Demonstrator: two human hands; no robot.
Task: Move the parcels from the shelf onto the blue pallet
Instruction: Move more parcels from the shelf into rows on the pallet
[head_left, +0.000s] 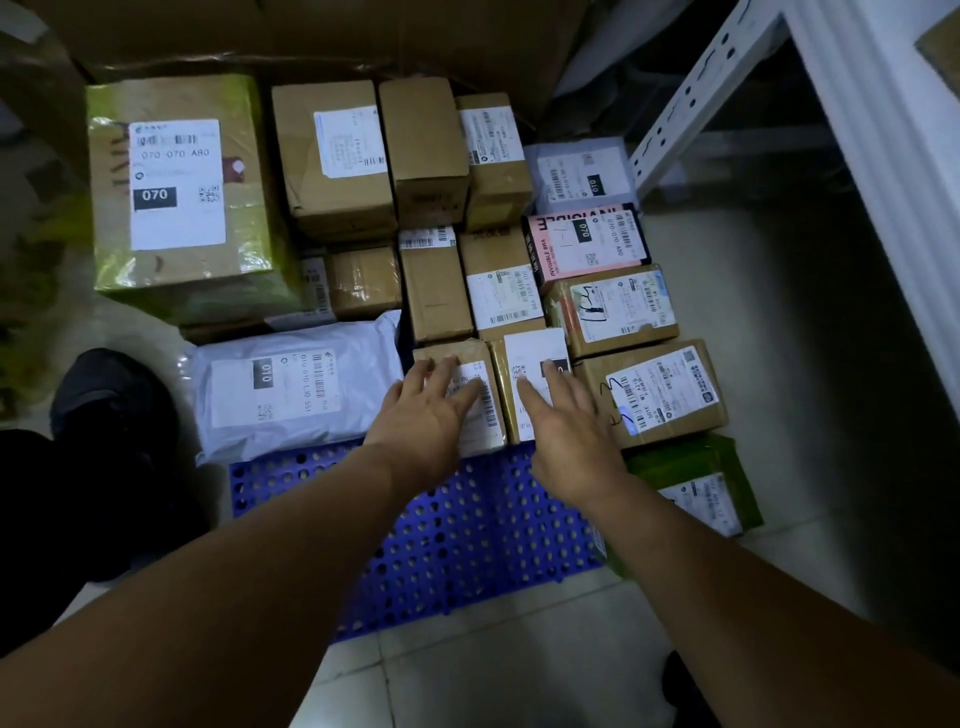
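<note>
Blue plastic shows only along the near edge of the pallet (467, 530). The rest is covered with parcels, packed in rows from the far cardboard toward me.

My left hand (423, 415) lies flat on a small brown box (493, 410) in the near row, fingers straight and a little spread. My right hand (566, 426) lies the same way on the labelled box (530, 353) touching it on the right. Neither hand grips anything; both only press on the tops.

A grey bag (291, 384) sits just left of these two, and a green parcel (696, 483) lies at the pallet's near right corner.

I judge this to be the placing step: the two boxes are down and I am pressing them snug against their neighbours.

The shelf (691, 98), a white slotted upright, stands far right; I cannot see any parcels on it from here.

The next move calls for lifting both hands clear without dragging the boxes, then turning right to the shelf. The bare near strip looks like the only room left, so more parcels go there or on top.
</note>
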